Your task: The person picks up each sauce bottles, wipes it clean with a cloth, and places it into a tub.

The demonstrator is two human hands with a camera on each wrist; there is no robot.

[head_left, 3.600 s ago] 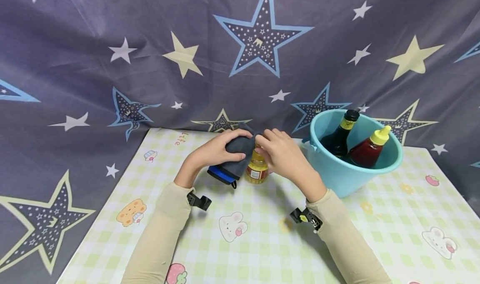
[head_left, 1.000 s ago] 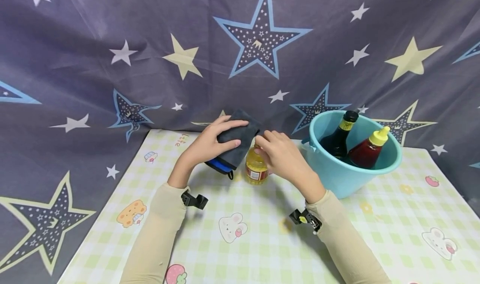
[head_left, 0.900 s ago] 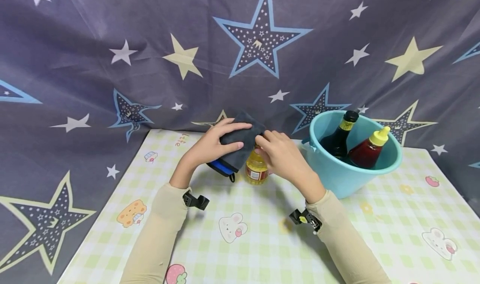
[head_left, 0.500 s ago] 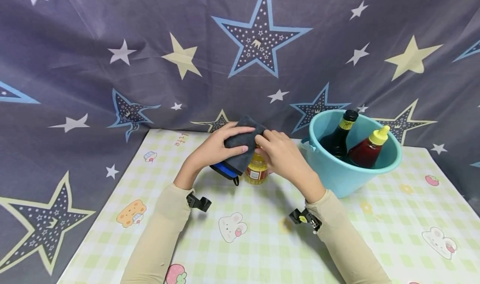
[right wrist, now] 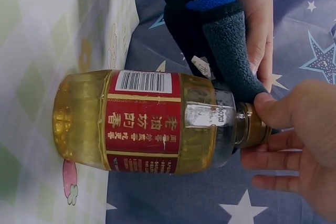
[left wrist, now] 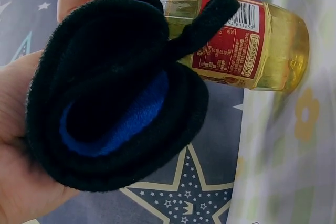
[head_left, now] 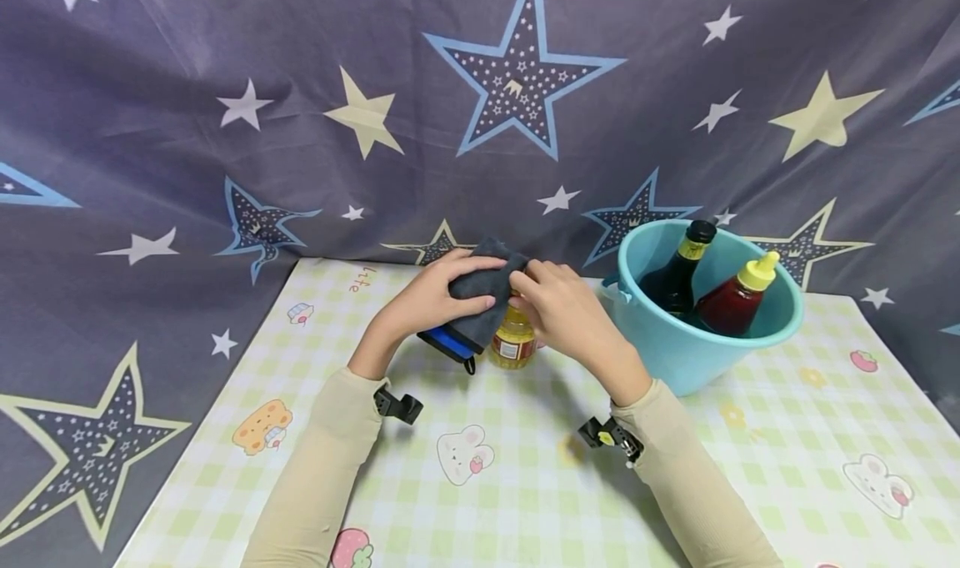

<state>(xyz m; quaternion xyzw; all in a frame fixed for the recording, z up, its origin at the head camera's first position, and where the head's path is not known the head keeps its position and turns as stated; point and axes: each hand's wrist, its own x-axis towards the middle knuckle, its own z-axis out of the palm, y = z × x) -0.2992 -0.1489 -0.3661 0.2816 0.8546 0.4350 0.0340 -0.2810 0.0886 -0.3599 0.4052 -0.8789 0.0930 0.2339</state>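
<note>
A bottle of yellow cooking oil (head_left: 513,347) with a red label stands upright on the table. My right hand (head_left: 566,314) pinches its gold-brown cap (right wrist: 257,124) between thumb and fingers. In my left hand (head_left: 427,297) is a folded dark grey cloth (head_left: 471,284) with a blue layer and a black hanging loop. Fingers and thumb grip the cloth from the left, and its far end lies against the bottle near the neck, by my right thumb. In the left wrist view the rolled cloth (left wrist: 110,103) hides the bottle's upper part.
A light blue bucket (head_left: 675,364) stands just right of my right hand. It holds a dark bottle with a black cap (head_left: 678,272) and a red sauce bottle with a yellow nozzle (head_left: 731,308). A starred curtain (head_left: 300,76) hangs behind the checked table cover (head_left: 525,485).
Compared with one second ago, my left hand and the cloth have come slightly right and nearer, down along the bottle. My right hand stays on the cap; the bottle stays put.
</note>
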